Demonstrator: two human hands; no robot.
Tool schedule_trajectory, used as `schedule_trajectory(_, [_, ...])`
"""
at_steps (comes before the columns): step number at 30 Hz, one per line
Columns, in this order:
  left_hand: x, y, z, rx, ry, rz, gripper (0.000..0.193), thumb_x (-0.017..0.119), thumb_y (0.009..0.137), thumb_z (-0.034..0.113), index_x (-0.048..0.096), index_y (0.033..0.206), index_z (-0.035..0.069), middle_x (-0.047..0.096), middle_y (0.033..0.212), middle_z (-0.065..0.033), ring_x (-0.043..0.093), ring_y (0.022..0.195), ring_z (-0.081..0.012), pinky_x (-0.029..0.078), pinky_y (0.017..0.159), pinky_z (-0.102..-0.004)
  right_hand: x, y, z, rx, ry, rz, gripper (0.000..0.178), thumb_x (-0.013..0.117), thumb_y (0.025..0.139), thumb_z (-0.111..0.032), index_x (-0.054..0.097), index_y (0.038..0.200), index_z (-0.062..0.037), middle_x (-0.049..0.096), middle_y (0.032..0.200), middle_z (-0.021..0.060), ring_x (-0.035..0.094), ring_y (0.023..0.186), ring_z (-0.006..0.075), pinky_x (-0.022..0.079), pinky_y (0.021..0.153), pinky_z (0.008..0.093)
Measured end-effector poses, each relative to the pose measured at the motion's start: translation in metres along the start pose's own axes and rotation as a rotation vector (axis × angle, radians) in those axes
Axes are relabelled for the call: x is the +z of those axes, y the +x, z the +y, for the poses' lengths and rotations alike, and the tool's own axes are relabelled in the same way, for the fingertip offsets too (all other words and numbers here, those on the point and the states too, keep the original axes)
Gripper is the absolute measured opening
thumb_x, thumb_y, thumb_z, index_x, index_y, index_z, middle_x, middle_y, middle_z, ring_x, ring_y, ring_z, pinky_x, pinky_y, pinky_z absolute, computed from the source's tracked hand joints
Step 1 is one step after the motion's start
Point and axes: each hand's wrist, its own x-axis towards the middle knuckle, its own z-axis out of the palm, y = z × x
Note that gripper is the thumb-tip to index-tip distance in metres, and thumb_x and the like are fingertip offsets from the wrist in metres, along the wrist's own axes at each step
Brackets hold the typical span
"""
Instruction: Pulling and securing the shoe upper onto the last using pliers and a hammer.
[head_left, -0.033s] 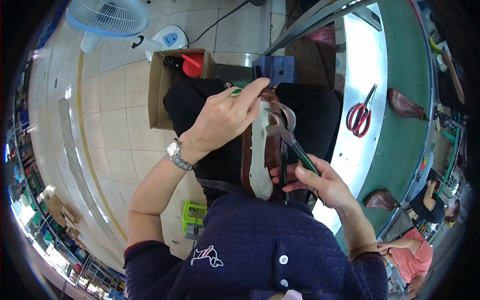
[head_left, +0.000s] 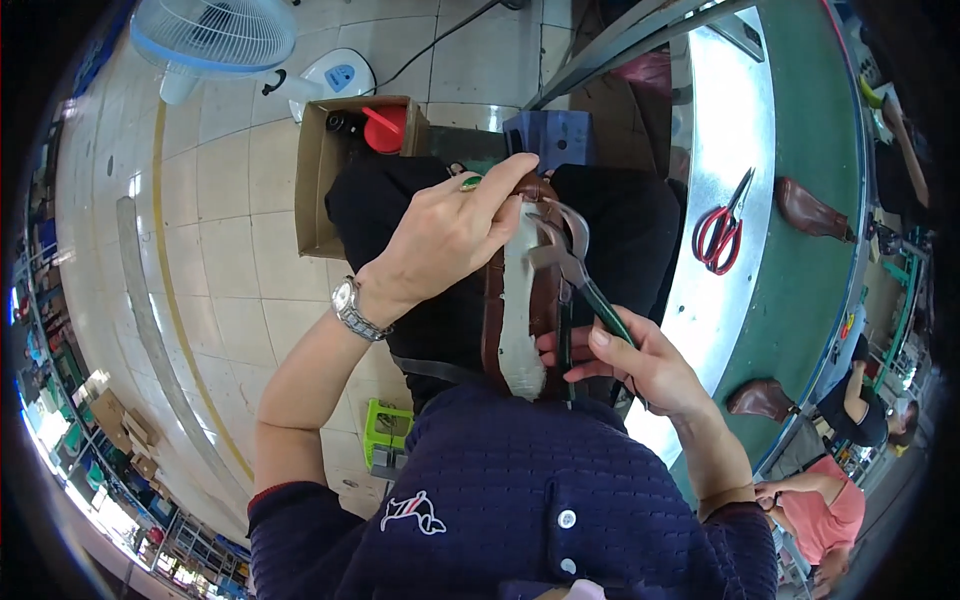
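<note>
A brown leather shoe upper (head_left: 492, 335) lies sole side up along my lap, its pale underside (head_left: 521, 300) showing. My left hand (head_left: 450, 235) is closed over its far end, with the fingers curled at the leather edge. My right hand (head_left: 635, 362) holds lasting pincers (head_left: 572, 268) by their dark green handles, fingers wrapped around and between them. The metal jaws rest at the shoe's right edge, close to my left fingertips. Whether the jaws grip the leather cannot be made out.
Red-handled scissors (head_left: 718, 240) lie on the metal ledge (head_left: 725, 120) at right. Brown shoes (head_left: 812, 210) stand on the green belt (head_left: 800, 120) beyond. A cardboard box (head_left: 312, 190) with a red container, a fan (head_left: 215, 40) and a green stool (head_left: 385, 425) are on the left. Co-workers sit at far right.
</note>
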Motion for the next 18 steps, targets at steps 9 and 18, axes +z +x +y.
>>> schedule_trajectory(9, [-0.003, 0.001, -0.006, -0.112, -0.13, -0.037, 0.043, 0.071, 0.08, 0.002, 0.059, 0.122, 0.005, 0.072, 0.098, -0.0115, 0.072, 0.089, -0.02, 0.057, 0.073, -0.0277, 0.03, 0.009, 0.007, -0.024, 0.107, 0.097, 0.033, 0.047, 0.103, -0.031, 0.053, 0.116, -0.0019, 0.065, 0.101, 0.0104, 0.064, 0.099, 0.0197, 0.052, 0.084, 0.0321])
schedule_trajectory(18, [0.005, 0.006, -0.011, -0.058, -0.159, 0.107, 0.047, 0.063, 0.079, 0.001, 0.054, 0.125, 0.003, 0.066, 0.074, -0.0078, 0.062, 0.059, -0.023, 0.053, 0.061, -0.0322, 0.042, 0.022, 0.005, -0.186, -0.461, 0.372, 0.029, 0.054, 0.1, -0.027, 0.054, 0.095, 0.0019, 0.062, 0.079, 0.0087, 0.06, 0.069, 0.0139, 0.049, 0.065, 0.0282])
